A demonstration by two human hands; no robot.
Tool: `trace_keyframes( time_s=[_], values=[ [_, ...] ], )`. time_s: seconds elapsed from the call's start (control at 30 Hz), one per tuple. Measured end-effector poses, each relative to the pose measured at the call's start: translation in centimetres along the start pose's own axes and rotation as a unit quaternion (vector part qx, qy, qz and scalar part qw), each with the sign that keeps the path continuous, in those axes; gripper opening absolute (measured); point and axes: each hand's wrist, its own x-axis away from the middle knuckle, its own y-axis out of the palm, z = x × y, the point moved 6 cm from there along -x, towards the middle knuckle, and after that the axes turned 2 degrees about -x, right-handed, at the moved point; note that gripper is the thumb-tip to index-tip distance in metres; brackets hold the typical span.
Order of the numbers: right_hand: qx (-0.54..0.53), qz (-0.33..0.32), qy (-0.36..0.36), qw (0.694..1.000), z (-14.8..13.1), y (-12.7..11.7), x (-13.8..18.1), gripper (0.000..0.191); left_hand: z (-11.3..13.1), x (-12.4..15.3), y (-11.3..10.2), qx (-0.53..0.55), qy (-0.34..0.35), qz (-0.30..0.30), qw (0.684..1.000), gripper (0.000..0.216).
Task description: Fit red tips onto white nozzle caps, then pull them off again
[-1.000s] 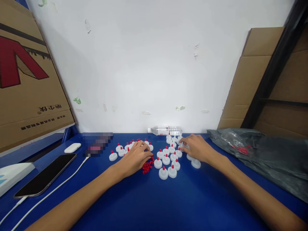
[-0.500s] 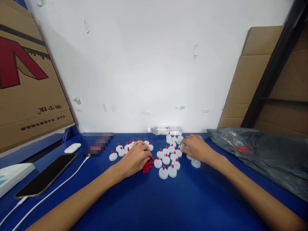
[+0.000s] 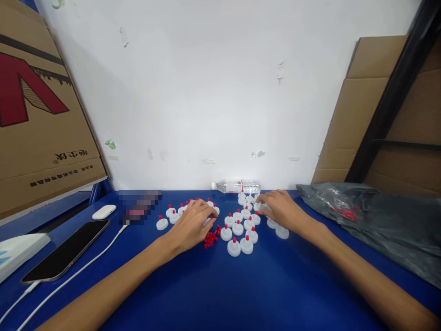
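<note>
My left hand hovers just above a small pile of red tip caps. Thumb and fingers are pinched together, with a bit of red at the fingertips that looks like one red tip cap. Right of it, my right hand closes its fingertips round a white nozzle lid, partly covered by the fingers. Two white lids lie under and beside that palm. Between the hands stand several white lids with red tips. More red-tipped lids stand behind and left of my left hand.
A clear bottle lies along the wall. At left are a phone on a white cable, a white case and a cardboard box. A grey plastic bag covers the right side of the blue table.
My left hand has lifted off the red pile and shifted slightly up, with red at its fingertips. My right hand has moved slightly to the left, and lids beside it have shifted a little.
</note>
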Motion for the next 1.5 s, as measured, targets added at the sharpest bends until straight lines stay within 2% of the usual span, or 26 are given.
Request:
trace_keyframes(
  time_s=[0.17,0.4,0.57,0.7,0.9,1.07,1.5],
  values=[
    [-0.046,0.094,-0.037,0.994,-0.8,-2.3,0.1,0.025,0.2,0.0,-0.7,0.006,0.016,0.052,0.999,0.016],
    [-0.094,0.160,-0.079,0.979,-3.5,-4.4,0.4,0.029,0.9,0.0,-1.3,0.024,0.027,0.094,0.995,0.017],
    [-0.132,0.151,-0.106,0.974,-4.8,-4.9,0.8,0.033,1.6,-0.1,-1.5,0.024,0.042,0.082,0.995,0.020],
    [-0.167,0.137,-0.147,0.965,-5.8,-4.8,1.1,0.033,2.0,0.0,-1.7,0.024,0.064,0.097,0.993,0.022],
    [-0.136,0.187,-0.192,0.954,-7.4,-4.7,1.5,0.036,2.3,0.3,-1.8,0.004,0.069,0.135,0.988,0.031],
    [-0.138,0.197,-0.209,0.948,-8.4,-5.2,1.9,0.042,2.4,0.5,-1.9,0.009,0.091,0.167,0.982,0.022],
    [-0.154,0.213,-0.232,0.937,-9.1,-5.0,2.3,0.037,2.9,0.5,-1.9,0.046,0.114,0.172,0.977,0.023]
  ],
)
